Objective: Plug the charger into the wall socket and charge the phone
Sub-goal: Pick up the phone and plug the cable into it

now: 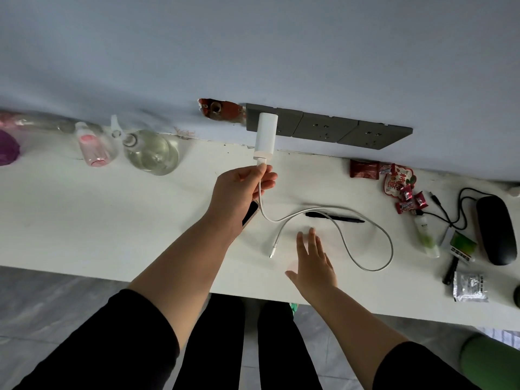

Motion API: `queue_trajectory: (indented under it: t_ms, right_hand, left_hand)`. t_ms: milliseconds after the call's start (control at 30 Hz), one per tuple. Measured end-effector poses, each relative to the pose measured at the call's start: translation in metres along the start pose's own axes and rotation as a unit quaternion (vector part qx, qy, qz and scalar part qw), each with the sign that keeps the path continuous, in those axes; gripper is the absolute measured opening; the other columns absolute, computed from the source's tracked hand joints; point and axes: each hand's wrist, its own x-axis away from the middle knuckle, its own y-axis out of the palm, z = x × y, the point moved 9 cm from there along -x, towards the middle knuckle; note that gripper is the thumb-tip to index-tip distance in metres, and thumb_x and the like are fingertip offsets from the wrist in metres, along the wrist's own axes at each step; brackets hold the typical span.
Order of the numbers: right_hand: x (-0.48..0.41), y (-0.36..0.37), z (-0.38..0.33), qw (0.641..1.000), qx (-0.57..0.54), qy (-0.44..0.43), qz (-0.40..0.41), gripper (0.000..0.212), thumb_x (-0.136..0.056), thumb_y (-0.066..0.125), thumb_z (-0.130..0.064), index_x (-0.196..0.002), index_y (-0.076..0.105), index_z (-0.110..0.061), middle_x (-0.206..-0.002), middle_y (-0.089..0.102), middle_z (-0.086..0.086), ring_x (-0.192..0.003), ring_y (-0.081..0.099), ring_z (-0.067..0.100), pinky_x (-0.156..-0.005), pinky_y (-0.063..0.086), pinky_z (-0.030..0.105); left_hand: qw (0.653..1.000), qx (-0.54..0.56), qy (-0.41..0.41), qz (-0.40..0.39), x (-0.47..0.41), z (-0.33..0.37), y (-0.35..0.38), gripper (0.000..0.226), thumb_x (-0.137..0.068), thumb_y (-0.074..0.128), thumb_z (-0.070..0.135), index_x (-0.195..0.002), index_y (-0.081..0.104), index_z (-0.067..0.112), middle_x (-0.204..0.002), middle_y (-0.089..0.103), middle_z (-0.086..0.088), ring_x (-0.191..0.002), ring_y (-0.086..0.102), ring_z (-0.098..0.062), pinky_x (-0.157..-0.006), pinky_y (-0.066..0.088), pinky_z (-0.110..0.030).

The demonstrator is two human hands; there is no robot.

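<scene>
A white charger (265, 136) sticks out of the leftmost grey wall socket (287, 122), above the white desk (112, 220). My left hand (239, 190) pinches the white cable (365, 229) right at its plug under the charger. The cable loops across the desk, and its free connector (272, 250) lies loose near the front. My right hand (313, 263) hovers open, fingers spread, just right of that connector. The phone (251, 213) lies on the desk, mostly hidden under my left wrist.
A black pen (334, 217) lies beyond the cable loop. Clear bottles (149, 152) and a pink one (91, 147) stand at the left. Snack packets (394, 181), a black mouse (496, 229), a black wire and small items crowd the right. Two free sockets (349, 132) sit to the charger's right.
</scene>
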Motion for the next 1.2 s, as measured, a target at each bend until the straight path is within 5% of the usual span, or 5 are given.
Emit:
queue_trajectory:
  t_ms: [167,467,733,1000,1200]
  right_hand:
    - [0.01,-0.043,-0.034,0.971,0.072,-0.117,0.198,0.036,-0.072,0.072,-0.009,-0.107,0.065,-0.016,-0.113,0.063,0.005,-0.1,0.062,0.026,-0.089,0.05,0.037]
    - [-0.002,-0.035,-0.084,0.935,0.205,-0.241,0.158,0.021,-0.067,0.08,-0.029,-0.083,0.071,-0.018,-0.091,0.069,0.002,-0.099,0.066,0.023,-0.103,0.046,0.045]
    - [-0.003,-0.034,-0.062,0.985,-0.105,-0.109,0.085,0.019,-0.092,0.05,-0.047,-0.093,0.05,-0.028,-0.065,0.058,-0.006,-0.062,0.055,0.023,-0.058,0.042,0.028]
    - [0.003,-0.044,-0.059,0.953,-0.298,-0.054,0.021,0.01,-0.09,0.058,-0.023,-0.089,0.067,-0.026,-0.063,0.065,-0.009,-0.048,0.059,-0.001,-0.053,0.047,0.012]
    - [0.049,-0.104,-0.057,0.954,-0.297,-0.042,-0.004,0.008,-0.083,0.07,-0.027,-0.079,0.072,-0.02,-0.061,0.073,-0.002,-0.046,0.065,0.007,-0.063,0.058,0.034]
  left_hand:
    - [0.996,-0.082,-0.023,0.006,0.007,-0.026,-0.032,0.021,-0.091,0.058,0.035,-0.091,0.073,0.021,-0.098,0.076,0.0,-0.094,0.072,-0.012,-0.089,0.052,-0.029]
    - [0.952,-0.28,-0.008,0.12,0.008,-0.075,-0.093,0.015,-0.09,0.058,0.021,-0.1,0.068,0.017,-0.103,0.07,-0.002,-0.098,0.065,-0.02,-0.091,0.049,-0.036]
    - [0.803,-0.581,0.017,0.134,-0.027,-0.112,-0.071,0.117,-0.064,0.071,0.064,-0.15,0.006,0.019,-0.159,0.014,-0.005,-0.144,0.015,-0.028,-0.114,0.02,-0.045]
    - [0.793,-0.586,0.094,0.14,-0.019,-0.104,-0.083,0.093,-0.065,0.073,0.052,-0.143,0.032,0.022,-0.143,0.044,-0.004,-0.128,0.042,-0.031,-0.101,0.036,-0.045]
    - [0.798,-0.58,0.159,0.048,0.046,-0.029,-0.087,0.081,-0.062,0.07,0.051,-0.132,0.041,0.022,-0.115,0.062,0.001,-0.102,0.06,-0.029,-0.086,0.048,-0.043]
